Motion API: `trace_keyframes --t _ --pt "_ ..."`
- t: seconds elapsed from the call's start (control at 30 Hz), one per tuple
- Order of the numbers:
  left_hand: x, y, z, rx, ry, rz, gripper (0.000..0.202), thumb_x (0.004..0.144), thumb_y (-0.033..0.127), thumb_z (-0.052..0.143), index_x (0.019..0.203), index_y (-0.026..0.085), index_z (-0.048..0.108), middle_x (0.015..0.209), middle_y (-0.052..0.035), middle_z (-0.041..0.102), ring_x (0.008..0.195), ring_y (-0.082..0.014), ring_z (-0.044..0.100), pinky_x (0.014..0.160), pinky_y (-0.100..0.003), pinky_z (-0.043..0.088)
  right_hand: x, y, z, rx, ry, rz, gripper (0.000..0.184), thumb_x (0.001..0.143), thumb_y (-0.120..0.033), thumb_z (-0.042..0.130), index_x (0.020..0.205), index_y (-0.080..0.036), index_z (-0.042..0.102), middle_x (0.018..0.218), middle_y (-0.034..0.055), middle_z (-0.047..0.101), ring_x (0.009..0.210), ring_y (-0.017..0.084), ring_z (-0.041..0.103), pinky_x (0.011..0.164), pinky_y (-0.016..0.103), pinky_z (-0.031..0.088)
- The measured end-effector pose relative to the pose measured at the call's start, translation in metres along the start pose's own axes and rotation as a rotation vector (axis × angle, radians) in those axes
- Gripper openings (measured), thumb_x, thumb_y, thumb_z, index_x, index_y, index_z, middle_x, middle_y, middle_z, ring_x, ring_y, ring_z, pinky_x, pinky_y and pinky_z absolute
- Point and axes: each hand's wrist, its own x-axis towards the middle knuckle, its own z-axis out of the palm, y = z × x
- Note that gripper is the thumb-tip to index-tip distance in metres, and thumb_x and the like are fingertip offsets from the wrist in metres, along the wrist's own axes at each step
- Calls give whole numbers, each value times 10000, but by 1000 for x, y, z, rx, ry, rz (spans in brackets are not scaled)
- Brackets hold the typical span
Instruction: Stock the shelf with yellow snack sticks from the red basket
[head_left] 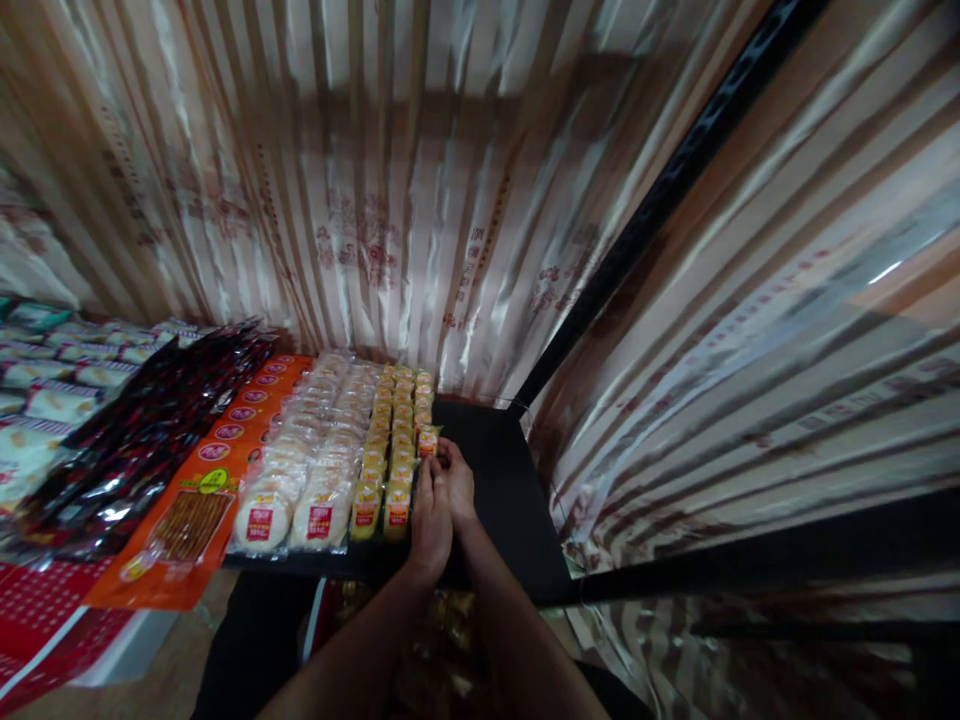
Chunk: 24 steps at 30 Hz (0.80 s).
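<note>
My left hand [432, 510] and my right hand [458, 482] come together at the right side of a block of small yellow packaged snacks. Between their fingertips is a yellow snack packet [428, 440] with a red label, at the near end of a partial third row. Both hands are closed around it, fingers pressed together. Just left stand two full rows of the same yellow packets [372, 470]. Further left lie two rows of round white crackers in clear wrappers [321, 515], overlapping one another.
Left of the crackers are orange snack bags [196, 510], dark shiny packets [172, 420] and white packets [60, 400]. The black shelf [502, 500] has an upright black post [600, 280] at its back right corner. Striped printed sheeting [420, 180] hangs behind.
</note>
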Motion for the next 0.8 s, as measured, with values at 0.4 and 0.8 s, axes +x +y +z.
trace_keyframes --t 0.4,0.8 --pt "12 1 2 5 32 -28 503 890 372 273 1335 151 352 1438 -61 303 1338 -144 222 1112 -253 125 8 2 8 -34 -9 -18 338 747 -322 454 1055 -217 545 989 3 646 829 142 602 763 249 463" --pt "-4 3 2 48 5 57 516 882 304 260 1367 129 278 1452 -75 274 1352 -154 179 1123 -287 114 4 12 11 34 50 -21 397 745 -304 473 1123 -202 542 1031 52 622 903 167 576 770 256 466"
